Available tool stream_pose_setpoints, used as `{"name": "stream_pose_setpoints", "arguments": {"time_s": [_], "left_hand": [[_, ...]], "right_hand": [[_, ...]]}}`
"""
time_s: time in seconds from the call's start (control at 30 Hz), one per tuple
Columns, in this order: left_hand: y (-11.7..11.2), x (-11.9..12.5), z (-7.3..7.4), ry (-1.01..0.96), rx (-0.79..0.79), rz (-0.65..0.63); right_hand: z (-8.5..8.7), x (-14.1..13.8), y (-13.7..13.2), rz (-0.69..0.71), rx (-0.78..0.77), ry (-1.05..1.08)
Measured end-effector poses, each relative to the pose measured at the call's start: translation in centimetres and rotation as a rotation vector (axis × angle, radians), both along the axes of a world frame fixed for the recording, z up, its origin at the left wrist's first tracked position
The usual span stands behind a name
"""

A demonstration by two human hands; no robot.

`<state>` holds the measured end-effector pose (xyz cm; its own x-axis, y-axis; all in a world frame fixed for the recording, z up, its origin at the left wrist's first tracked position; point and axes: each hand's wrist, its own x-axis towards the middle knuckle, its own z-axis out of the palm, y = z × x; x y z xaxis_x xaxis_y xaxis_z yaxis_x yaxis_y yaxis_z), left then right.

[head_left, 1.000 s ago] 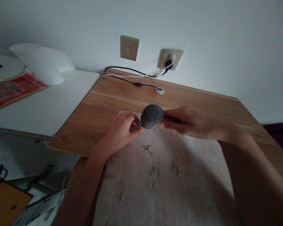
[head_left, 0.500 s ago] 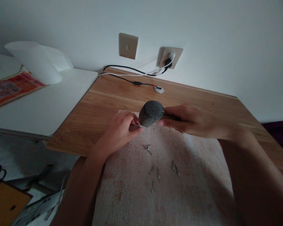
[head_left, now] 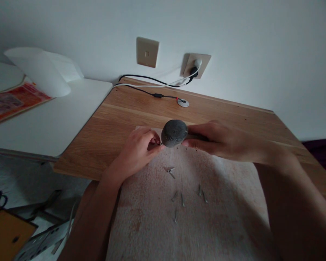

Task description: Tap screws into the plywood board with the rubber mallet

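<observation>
My right hand (head_left: 214,139) grips the handle of a hammer (head_left: 174,133), whose dark, rounded head faces me over the far part of a pale wooden board (head_left: 152,217). Close to the hammer head on the left, my left hand (head_left: 142,145) pinches a small nail (head_left: 161,144) between thumb and fingers at the board's surface. The head hides part of that spot. Right of it, a row of small dark dots marks the board. Nearer to me, several loose nails (head_left: 182,199) lie scattered on the board.
The board rests on a wooden desk (head_left: 97,145) against the wall. Black and white cables (head_left: 152,86) run along the desk's back to a wall socket (head_left: 201,65). At left, a white table (head_left: 62,119) bears a white roll (head_left: 49,72) and a red printed packet (head_left: 16,101).
The hammer head has shifted slightly down and to the right, and its tilt has changed a little. My left hand keeps its pinch in about the same place.
</observation>
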<state>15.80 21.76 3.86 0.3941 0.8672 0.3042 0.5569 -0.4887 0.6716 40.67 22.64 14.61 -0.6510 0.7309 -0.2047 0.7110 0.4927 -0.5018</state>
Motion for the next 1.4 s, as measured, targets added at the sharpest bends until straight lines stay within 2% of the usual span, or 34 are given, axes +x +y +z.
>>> {"name": "stream_pose_setpoints", "arguments": {"time_s": [0.4, 0.6, 1.2, 1.4], "left_hand": [[0.02, 0.01, 0.24, -0.012, -0.049, -0.001], [-0.14, -0.05, 0.45, -0.043, -0.045, 0.004], [-0.23, -0.08, 0.76, -0.066, -0.061, 0.017], [-0.23, -0.17, 0.73, -0.094, -0.022, -0.004]], "right_hand": [[0.39, -0.16, -0.31, 0.014, 0.027, -0.024], [0.15, -0.2, -0.2, 0.024, -0.016, 0.002], [0.17, -0.1, -0.31, 0.005, 0.0, -0.01], [0.2, 0.21, -0.24, -0.019, 0.02, -0.006]]}}
